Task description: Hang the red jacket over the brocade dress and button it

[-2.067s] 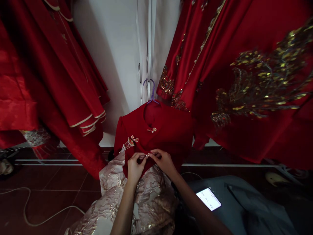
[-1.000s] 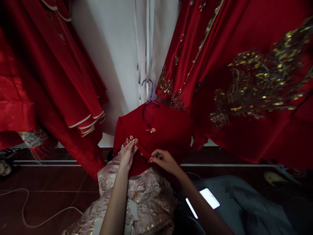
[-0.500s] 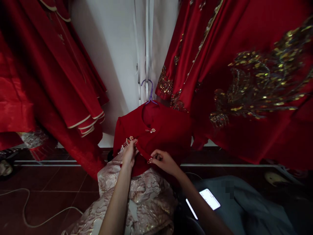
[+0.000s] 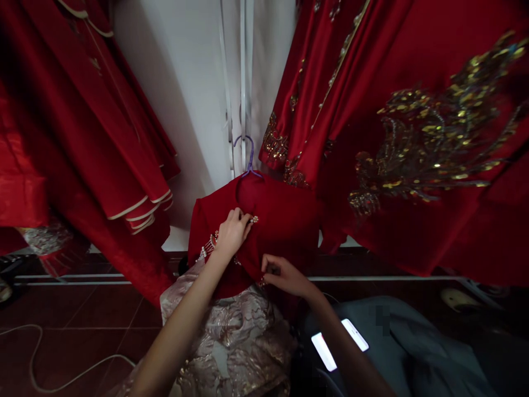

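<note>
A red garment (image 4: 289, 215) hangs in front of me on a purple hanger (image 4: 250, 160). My left hand (image 4: 233, 231) is closed in a pinch at its front just below the neckline, with the fingertips on a small beaded fastener (image 4: 254, 219). Lower down and to the right, my right hand (image 4: 285, 274) is closed with thumb and fingers together at the front edge. A small beaded piece shows under those fingertips, partly hidden. Pearl tassels (image 4: 206, 246) hang on the garment's left side, partly behind my left wrist.
Pale patterned brocade (image 4: 243, 331) is below the garment. A lit phone (image 4: 354, 334) lies at lower right on grey-blue cloth (image 4: 397, 331). Red garments with cream piping (image 4: 124, 207) hang left; a sequined red garment (image 4: 433, 149) hangs right. A white cable (image 4: 99, 361) crosses the tiled floor.
My left hand has moved up and right from the pearl tassels to the beaded fastener near the neckline. My right hand has shifted slightly right and stays pinched at the front edge.
</note>
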Action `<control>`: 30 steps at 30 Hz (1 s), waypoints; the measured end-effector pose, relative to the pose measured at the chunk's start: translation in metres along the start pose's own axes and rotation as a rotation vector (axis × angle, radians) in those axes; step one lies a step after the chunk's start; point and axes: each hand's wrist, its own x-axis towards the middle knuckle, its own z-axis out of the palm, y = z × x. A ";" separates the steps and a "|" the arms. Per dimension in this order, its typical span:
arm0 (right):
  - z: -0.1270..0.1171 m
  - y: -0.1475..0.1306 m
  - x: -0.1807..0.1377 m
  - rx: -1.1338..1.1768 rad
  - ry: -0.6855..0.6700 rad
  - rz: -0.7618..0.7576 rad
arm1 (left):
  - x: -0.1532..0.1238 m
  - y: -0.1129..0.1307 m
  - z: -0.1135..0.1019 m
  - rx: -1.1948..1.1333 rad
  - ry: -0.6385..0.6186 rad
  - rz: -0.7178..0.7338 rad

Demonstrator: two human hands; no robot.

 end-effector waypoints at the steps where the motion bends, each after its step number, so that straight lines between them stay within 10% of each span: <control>1: -0.001 0.000 0.000 0.002 -0.004 0.005 | 0.003 -0.002 -0.003 0.030 -0.015 0.049; 17: -0.005 -0.009 -0.008 -0.084 -0.154 -0.040 | 0.030 -0.014 -0.026 -0.121 -0.087 0.361; 24: -0.004 -0.051 0.054 0.202 0.463 -0.359 | 0.021 -0.013 -0.030 0.060 -0.004 0.373; 30: -0.002 -0.062 0.112 0.051 0.708 -0.029 | 0.008 -0.027 -0.020 0.174 0.207 -0.009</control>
